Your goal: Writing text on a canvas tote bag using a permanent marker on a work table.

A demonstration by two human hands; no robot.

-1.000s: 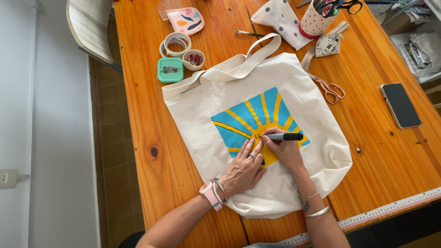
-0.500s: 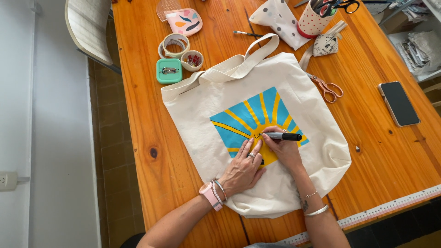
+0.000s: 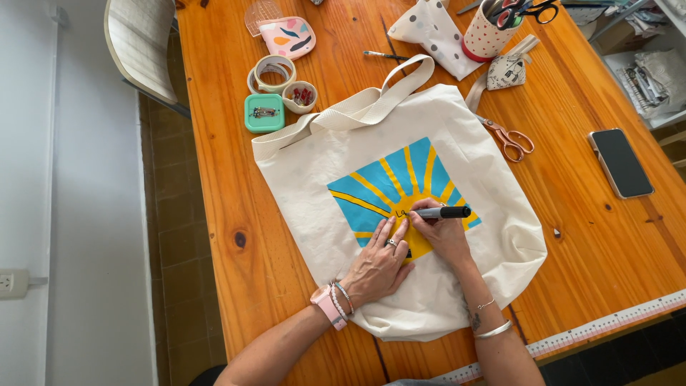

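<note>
1. On the wooden tabletop [image 3: 593, 250] lies a cream cloth bag [image 3: 321, 179] with a blue and yellow sun picture [image 3: 400, 189] on it.
2. The right hand [image 3: 443, 236] is curled tight around a black marker [image 3: 443, 212], its tip on the yellow part.
3. The left hand [image 3: 379, 268] lies flat and open on the bag, just beside the marker tip, holding nothing.
4. Orange-handled scissors [image 3: 509, 139] touch the bag's right edge.
5. A dark phone [image 3: 620, 163] lies farther right.
6. A green box [image 3: 264, 113] and a tape roll [image 3: 271, 73] sit near the straps.
</note>
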